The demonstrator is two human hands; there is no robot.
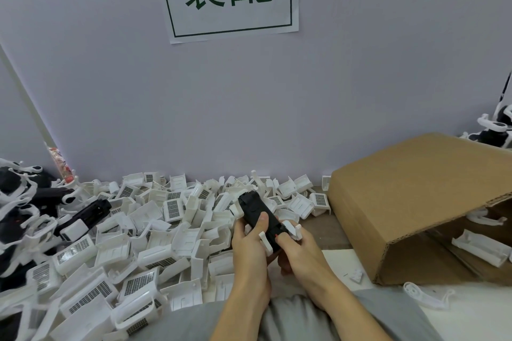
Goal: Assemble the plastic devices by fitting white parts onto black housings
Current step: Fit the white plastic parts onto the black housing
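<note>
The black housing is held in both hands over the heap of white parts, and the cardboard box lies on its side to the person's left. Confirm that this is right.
Not quite. The head view shows the cardboard box lying on its side to the person's right, not left. The rest stands: both the left hand and the right hand hold the black housing over the heap of white parts.

- A black housing (256, 214), long and boxy, is held off the tabletop, tilted with its far end pointing up and away; a small red mark shows near its lower end.
- White parts (294, 231) with curved arms sit at the housing's lower end, one on each side.
- A deep pile of loose white parts (155, 232), many with dark gridded faces, covers the tabletop to the left and behind.
- Another black housing (92, 212) with a white part on its end lies on that pile, far left.
</note>
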